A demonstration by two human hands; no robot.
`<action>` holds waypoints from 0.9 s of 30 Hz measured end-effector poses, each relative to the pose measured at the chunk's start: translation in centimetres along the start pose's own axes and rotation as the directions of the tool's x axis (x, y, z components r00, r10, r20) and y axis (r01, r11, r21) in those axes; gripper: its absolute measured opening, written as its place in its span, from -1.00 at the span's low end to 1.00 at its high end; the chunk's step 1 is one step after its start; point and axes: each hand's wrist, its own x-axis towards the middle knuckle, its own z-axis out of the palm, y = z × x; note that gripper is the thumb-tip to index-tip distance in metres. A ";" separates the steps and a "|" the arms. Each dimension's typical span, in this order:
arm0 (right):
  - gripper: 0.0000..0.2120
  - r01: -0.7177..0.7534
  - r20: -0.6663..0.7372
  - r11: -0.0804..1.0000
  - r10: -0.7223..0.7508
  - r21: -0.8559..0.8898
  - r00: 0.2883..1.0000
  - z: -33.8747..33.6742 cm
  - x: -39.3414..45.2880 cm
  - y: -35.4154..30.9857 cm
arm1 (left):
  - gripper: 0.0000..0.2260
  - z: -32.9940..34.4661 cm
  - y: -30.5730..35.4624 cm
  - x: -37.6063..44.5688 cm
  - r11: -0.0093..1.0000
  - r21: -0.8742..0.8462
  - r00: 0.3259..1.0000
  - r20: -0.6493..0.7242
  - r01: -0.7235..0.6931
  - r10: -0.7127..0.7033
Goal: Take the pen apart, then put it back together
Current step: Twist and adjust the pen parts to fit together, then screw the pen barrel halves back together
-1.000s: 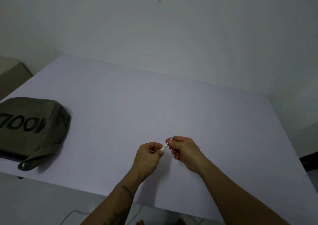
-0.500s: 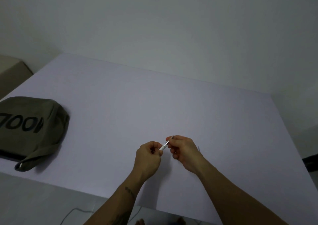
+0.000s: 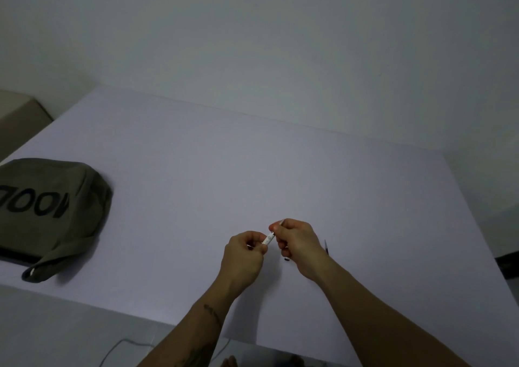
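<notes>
Both hands, left hand (image 3: 243,250) and right hand (image 3: 298,240), pinch the pen (image 3: 269,238).

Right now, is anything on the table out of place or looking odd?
Nothing looks damaged or spilled. Two small loose pieces lie on the table beside the right hand: a thin dark piece and a tiny dark ring. They are too small to identify. Both hands hold the pen.

A plain room, likely a home: white table (image 3: 196,170) against a bare wall (image 3: 252,43), olive canvas bag (image 3: 50,212).
</notes>
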 end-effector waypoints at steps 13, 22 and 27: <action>-0.85 -0.009 -0.006 0.995 0.008 -0.097 1.000 -1.0 1.2 0.5 | -0.88 -0.4 -0.9 0.5 0.999 0.019 0.996 -0.086 0.041 -0.039; -0.85 -0.055 -0.172 0.763 -0.075 -0.644 0.982 -3.1 3.6 4.0 | -0.85 -0.9 -2.2 0.0 0.990 0.061 0.991 -0.064 0.124 -0.120; -0.73 -0.098 -0.201 0.716 -0.060 -0.691 0.978 -2.1 4.0 5.1 | -0.86 -1.1 -2.9 -0.4 0.982 0.143 0.992 -0.049 0.122 -0.116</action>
